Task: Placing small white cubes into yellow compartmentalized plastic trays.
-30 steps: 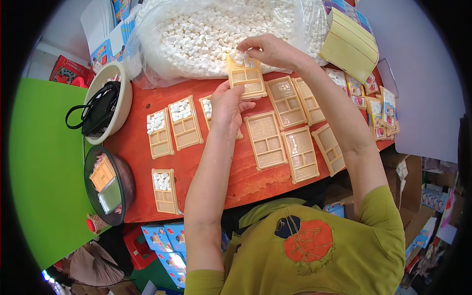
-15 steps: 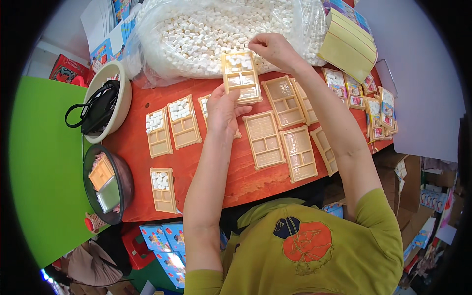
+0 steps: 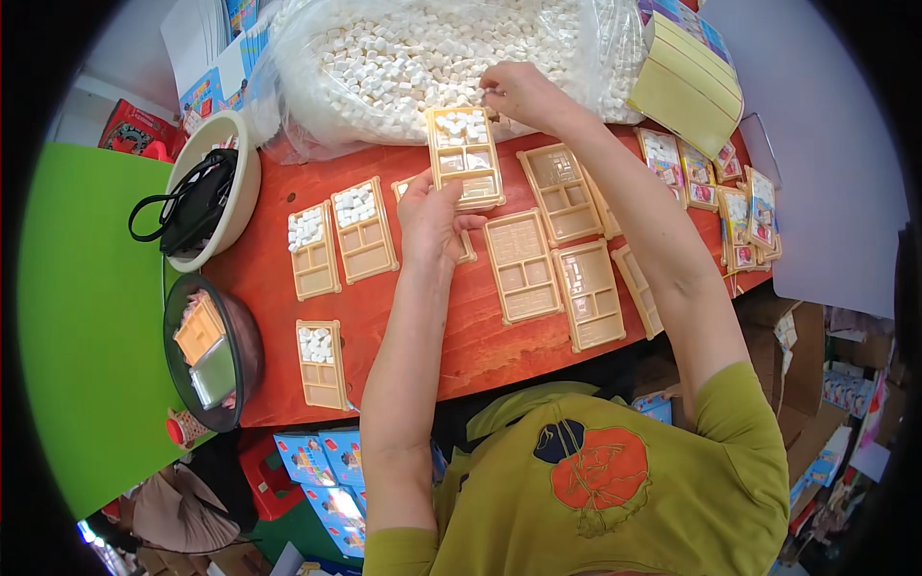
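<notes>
My left hand (image 3: 429, 223) grips a small beige compartment tray (image 3: 478, 190) from below and tilts it up above the table. White marshmallow-like pieces (image 3: 459, 125) lie in the tray's large upper compartment. Just past the tray's upper right corner, my right hand (image 3: 525, 94) is closed in a pinch at the edge of a big clear plastic bag (image 3: 288, 106) full of the same white pieces. What sits between its fingertips is too small to make out. Partly hidden behind my left hand is another tray (image 3: 468, 248).
On the red table (image 3: 461, 360), several trays with white pieces stand left, including one tray (image 3: 365, 252); bare trays, such as this tray (image 3: 521, 274), lie right. Packed sets (image 3: 759, 216) and a yellow carton (image 3: 687, 86) are far right. A cream basin (image 3: 248, 182) and dark bowl (image 3: 252, 350) border the left.
My right hand has lowered slightly toward the held tray's upper corner. The tray has shifted a little left and down. The whole view has moved slightly too.
</notes>
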`<state>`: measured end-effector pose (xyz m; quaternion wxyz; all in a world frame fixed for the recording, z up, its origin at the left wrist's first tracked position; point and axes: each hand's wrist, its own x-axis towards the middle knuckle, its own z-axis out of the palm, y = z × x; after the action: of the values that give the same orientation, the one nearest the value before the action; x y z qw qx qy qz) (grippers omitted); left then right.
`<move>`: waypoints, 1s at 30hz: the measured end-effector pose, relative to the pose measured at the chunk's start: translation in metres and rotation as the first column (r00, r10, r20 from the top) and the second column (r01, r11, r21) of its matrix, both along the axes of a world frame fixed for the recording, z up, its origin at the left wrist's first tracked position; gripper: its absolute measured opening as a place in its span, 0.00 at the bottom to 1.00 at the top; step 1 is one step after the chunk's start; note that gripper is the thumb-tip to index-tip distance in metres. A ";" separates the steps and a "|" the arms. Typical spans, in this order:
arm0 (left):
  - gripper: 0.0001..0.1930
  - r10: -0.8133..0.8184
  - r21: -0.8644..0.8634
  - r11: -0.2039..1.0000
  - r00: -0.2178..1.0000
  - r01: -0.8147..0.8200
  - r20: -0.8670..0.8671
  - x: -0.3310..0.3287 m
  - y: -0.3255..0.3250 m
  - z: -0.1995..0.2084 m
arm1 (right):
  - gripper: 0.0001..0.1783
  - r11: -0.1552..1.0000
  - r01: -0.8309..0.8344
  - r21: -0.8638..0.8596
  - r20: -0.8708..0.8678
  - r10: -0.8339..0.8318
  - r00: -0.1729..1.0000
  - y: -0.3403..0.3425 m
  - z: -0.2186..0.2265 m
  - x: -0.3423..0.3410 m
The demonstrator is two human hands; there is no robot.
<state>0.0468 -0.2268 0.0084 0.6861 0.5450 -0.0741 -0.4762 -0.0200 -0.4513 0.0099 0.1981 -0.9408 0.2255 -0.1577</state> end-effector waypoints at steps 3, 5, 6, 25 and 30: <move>0.15 -0.018 -0.002 1.000 1.000 0.018 -0.002 -0.001 -0.005 -0.003 | 0.13 0.975 -0.044 0.216 0.145 0.013 0.989 0.027 0.023 -0.009; 0.15 -0.031 -0.001 1.000 1.000 0.031 0.002 -0.005 -0.010 -0.003 | 0.15 0.972 -0.190 0.142 0.076 0.181 0.981 0.040 0.030 -0.010; 0.15 -0.037 0.015 0.999 0.999 0.036 0.007 -0.007 -0.012 -0.001 | 0.15 0.958 -0.175 0.226 0.023 0.175 0.984 0.050 0.037 -0.012; 0.14 -0.102 -0.036 0.994 0.993 0.100 -0.054 -0.012 -0.003 0.001 | 0.10 0.955 -0.062 0.291 0.252 -0.014 0.968 0.054 0.042 -0.044; 0.14 -0.119 -0.038 0.992 0.992 0.118 -0.032 -0.012 0.003 0.005 | 0.08 0.936 -0.353 -0.015 0.160 0.351 0.923 0.074 0.049 -0.054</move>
<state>0.0351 -0.2235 0.0138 0.6676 0.5189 -0.1030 -0.5239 -0.0744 -0.3777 0.0584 0.2473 -0.9487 0.0376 -0.1932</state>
